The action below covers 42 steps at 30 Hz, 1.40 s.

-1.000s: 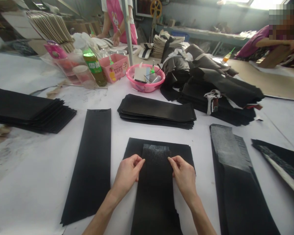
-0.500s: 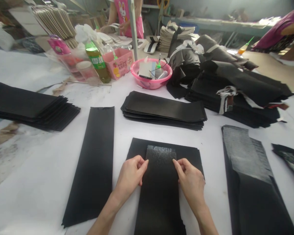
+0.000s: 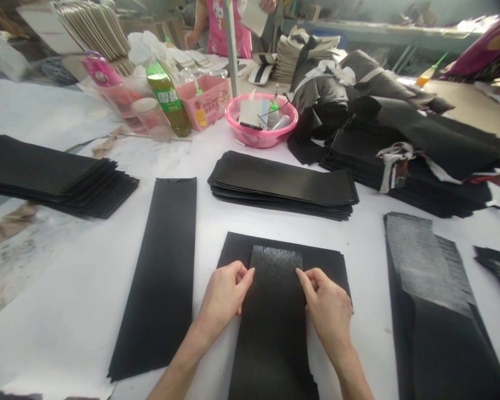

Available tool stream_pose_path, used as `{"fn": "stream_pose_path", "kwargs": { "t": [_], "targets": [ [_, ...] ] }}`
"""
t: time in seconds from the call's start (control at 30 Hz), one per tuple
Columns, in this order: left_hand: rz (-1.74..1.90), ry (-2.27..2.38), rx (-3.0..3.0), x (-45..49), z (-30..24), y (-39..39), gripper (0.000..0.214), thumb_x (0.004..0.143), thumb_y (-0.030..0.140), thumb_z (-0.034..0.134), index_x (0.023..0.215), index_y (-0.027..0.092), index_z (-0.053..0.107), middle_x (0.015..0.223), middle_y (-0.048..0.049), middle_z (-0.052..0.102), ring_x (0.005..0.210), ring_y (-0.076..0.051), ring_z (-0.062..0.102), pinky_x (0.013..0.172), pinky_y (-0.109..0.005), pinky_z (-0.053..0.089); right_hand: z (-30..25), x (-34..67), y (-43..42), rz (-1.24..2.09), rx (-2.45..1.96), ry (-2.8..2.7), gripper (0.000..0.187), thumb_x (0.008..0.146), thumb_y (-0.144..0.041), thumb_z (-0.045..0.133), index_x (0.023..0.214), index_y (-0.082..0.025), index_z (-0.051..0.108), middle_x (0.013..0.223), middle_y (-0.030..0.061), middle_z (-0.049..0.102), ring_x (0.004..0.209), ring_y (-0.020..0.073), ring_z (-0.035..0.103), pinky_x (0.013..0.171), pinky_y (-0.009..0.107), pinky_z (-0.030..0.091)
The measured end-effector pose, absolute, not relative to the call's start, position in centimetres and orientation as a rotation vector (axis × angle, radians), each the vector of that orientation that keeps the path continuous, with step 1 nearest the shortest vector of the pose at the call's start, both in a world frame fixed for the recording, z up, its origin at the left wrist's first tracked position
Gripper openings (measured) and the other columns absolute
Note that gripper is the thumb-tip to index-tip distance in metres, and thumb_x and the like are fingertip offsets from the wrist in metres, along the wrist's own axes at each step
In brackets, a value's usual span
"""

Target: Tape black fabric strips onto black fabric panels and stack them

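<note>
A long black strip (image 3: 274, 328) of leather-like sheet lies lengthwise in front of me, with a shiny, glue-like band across its far end. My left hand (image 3: 226, 291) pinches the strip's left edge near that end between thumb and forefinger. On the opposite edge my right hand (image 3: 325, 297) grips it in the same way. Beneath the far end lies a wider black piece (image 3: 325, 264), set crosswise on the white tabletop (image 3: 216, 355). The strip's near end runs out of view at the bottom.
Black strips lie at left (image 3: 158, 278), with stacks far left (image 3: 37, 166) and ahead (image 3: 283, 178). At right are strips with whitish ends (image 3: 441, 344). Behind stand a pink basin (image 3: 260, 139), a green-labelled bottle (image 3: 166, 100) and a black material pile (image 3: 420, 144). A person in a pink apron (image 3: 229, 33) works beyond.
Both hands keep their pinch on the strip, which lies nearly unchanged. The view has shifted slightly. Across the table, the person in the pink apron has raised a pale sheet.
</note>
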State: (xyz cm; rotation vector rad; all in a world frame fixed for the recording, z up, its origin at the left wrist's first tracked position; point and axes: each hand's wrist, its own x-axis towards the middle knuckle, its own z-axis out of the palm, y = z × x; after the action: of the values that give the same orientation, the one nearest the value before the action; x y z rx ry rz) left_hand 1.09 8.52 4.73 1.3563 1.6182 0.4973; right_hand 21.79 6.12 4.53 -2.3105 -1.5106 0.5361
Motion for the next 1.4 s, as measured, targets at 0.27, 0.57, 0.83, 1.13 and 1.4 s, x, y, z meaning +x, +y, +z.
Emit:
{"fn": "stream_pose_path", "kwargs": {
  "t": [0.27, 0.57, 0.83, 1.13, 1.4],
  "targets": [
    [0.474, 1.643, 1.354, 1.17, 4.73, 8.54, 0.040, 0.089, 0.054, 0.047, 0.065, 0.021, 0.047, 0.041, 0.0072, 0.050, 0.030, -0.012, 0.051, 0.034, -0.019, 0.033, 4.98, 21.59, 6.40, 0.574, -2.358, -1.490, 0.039, 0.091, -0.056, 0.050, 0.069, -0.026, 0.061, 0.057, -0.0050, 0.063, 0.055, 0.0168, 0.057, 0.054, 0.027, 0.026],
    [0.439, 1.645, 1.364, 1.17, 5.05, 8.60, 0.042, 0.088, 0.053, 0.048, 0.063, 0.021, 0.047, 0.037, 0.0070, 0.050, 0.030, -0.012, 0.049, 0.037, -0.019, 0.033, 4.78, 21.53, 6.54, 0.553, -2.376, -1.483, 0.037, 0.091, -0.053, 0.053, 0.067, -0.025, 0.058, 0.057, -0.0061, 0.061, 0.054, 0.0153, 0.055, 0.054, 0.026, 0.024],
    [0.441, 1.645, 1.384, 1.14, 4.89, 8.65, 0.041, 0.089, 0.052, 0.046, 0.063, 0.021, 0.048, 0.038, 0.0069, 0.051, 0.030, -0.011, 0.049, 0.039, -0.019, 0.035, 4.85, 21.44, 6.64, 0.567, -2.363, -1.478, 0.038, 0.091, -0.052, 0.053, 0.066, -0.025, 0.057, 0.056, -0.0064, 0.059, 0.054, 0.0149, 0.054, 0.053, 0.026, 0.024],
    [0.456, 1.656, 1.372, 1.25, 4.91, 8.60, 0.040, 0.088, 0.052, 0.048, 0.064, 0.021, 0.048, 0.039, 0.0070, 0.050, 0.030, -0.012, 0.050, 0.038, -0.019, 0.033, 4.90, 21.55, 6.58, 0.574, -2.389, -1.493, 0.038, 0.091, -0.052, 0.052, 0.064, -0.025, 0.057, 0.055, -0.0063, 0.060, 0.054, 0.0157, 0.054, 0.053, 0.027, 0.023],
    [0.473, 1.658, 1.364, 1.37, 4.89, 8.64, 0.039, 0.088, 0.052, 0.048, 0.064, 0.021, 0.047, 0.042, 0.0071, 0.051, 0.030, -0.012, 0.052, 0.036, -0.019, 0.033, 5.06, 21.52, 6.86, 0.611, -2.405, -1.467, 0.038, 0.089, -0.053, 0.054, 0.064, -0.026, 0.058, 0.054, -0.0064, 0.060, 0.054, 0.0158, 0.055, 0.053, 0.026, 0.025]
  ]
}}
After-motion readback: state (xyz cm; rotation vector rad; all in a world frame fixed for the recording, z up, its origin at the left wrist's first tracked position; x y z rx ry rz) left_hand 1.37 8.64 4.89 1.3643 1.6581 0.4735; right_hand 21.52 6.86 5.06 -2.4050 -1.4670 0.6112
